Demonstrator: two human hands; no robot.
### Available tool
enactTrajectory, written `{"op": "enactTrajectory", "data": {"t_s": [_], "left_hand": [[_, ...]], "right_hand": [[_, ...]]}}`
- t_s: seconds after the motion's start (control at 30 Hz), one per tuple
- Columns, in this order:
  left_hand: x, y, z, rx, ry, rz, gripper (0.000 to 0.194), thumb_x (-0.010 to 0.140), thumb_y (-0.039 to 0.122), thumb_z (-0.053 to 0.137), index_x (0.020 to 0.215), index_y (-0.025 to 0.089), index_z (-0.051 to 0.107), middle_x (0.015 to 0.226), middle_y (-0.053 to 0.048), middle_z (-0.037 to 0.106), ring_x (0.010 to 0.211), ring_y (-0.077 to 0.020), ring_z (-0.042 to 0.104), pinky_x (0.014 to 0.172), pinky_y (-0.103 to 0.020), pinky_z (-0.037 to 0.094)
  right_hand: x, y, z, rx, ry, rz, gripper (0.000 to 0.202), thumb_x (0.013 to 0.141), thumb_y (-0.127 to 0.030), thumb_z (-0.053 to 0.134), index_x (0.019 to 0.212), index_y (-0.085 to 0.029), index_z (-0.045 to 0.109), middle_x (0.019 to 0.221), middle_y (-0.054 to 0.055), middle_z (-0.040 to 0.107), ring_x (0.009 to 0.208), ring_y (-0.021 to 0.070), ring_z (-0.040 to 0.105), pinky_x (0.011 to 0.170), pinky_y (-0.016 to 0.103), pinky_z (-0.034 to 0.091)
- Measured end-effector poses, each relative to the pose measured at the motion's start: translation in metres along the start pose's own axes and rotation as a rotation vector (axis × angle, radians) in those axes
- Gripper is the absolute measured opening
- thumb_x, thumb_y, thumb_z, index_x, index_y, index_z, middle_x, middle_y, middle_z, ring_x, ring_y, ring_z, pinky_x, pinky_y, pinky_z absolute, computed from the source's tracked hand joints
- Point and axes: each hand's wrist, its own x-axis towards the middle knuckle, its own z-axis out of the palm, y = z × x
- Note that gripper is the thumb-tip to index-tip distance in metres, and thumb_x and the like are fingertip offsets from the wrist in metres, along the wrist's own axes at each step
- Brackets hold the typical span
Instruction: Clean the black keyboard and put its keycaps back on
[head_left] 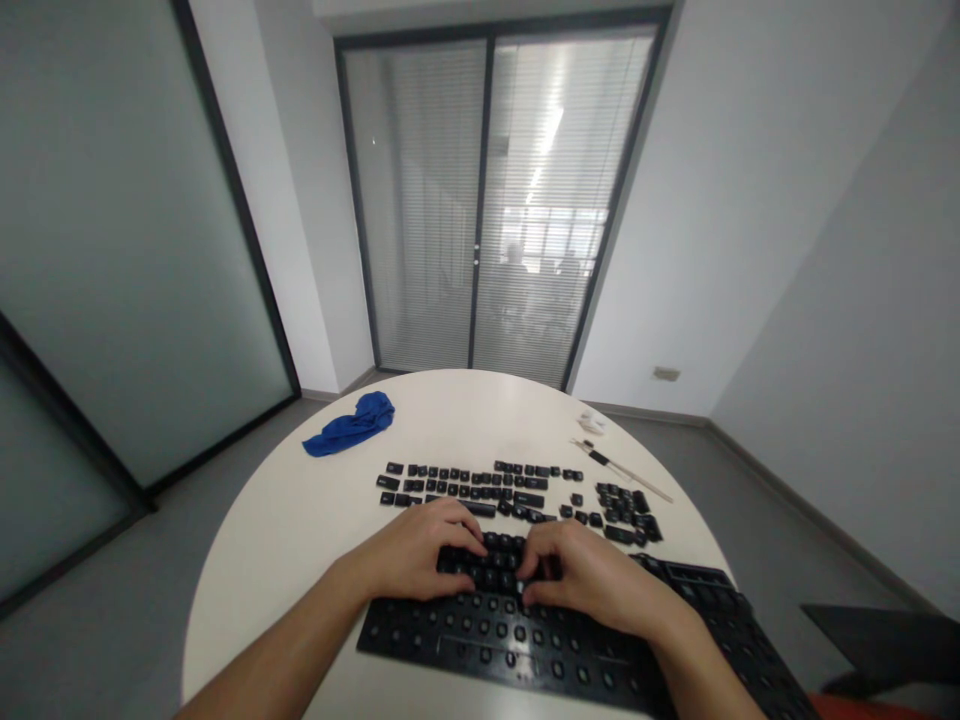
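A black keyboard base (pixel 484 635) lies along the near side of the round table, its front rows bare of keycaps. Black keycaps (pixel 491 562) stand in the back rows between my hands. My left hand (pixel 424 548) rests over the left part of these rows, fingers apart, thumb and fingertips touching the keys. My right hand (pixel 570 570) has its thumb and index finger bent close together at a keycap on the right side of the group. Beyond the keyboard, loose keycaps (pixel 465 484) lie in rows, and another cluster of keycaps (pixel 622 508) lies to the right.
The white round table (pixel 270 560) holds a blue cloth (pixel 352 425) at the back left. A thin tool with a black band (pixel 619 468) and a crumpled white item (pixel 592 421) lie at the back right. A dark chair part (pixel 885 635) is at the right edge.
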Motion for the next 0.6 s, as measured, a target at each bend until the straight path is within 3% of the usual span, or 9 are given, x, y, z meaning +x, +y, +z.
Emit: {"op": "enactTrajectory", "data": {"t_s": [0.27,0.6], "left_hand": [[-0.0007,-0.0008,0.001,0.0,0.001,0.002,0.034,0.074,0.024,0.08,0.107,0.026,0.073,0.112,-0.004,0.068,0.106,-0.0231,0.06,0.094,-0.039,0.048],[-0.0001,0.0014,-0.0002,0.008,-0.004,-0.004,0.034,0.073,0.024,0.08,0.106,0.026,0.073,0.113,-0.004,0.068,0.106,-0.0238,0.06,0.093,-0.04,0.048]], "right_hand": [[-0.0001,0.002,0.0,-0.005,0.005,-0.042,0.002,0.078,-0.024,0.076,0.079,-0.022,0.077,0.082,-0.001,0.073,0.081,0.0161,0.064,0.074,0.025,0.044],[0.0026,0.0012,0.0015,0.01,-0.002,-0.012,0.006,0.078,-0.027,0.074,0.076,-0.021,0.077,0.08,0.0,0.073,0.077,0.0167,0.065,0.07,0.026,0.043]]}}
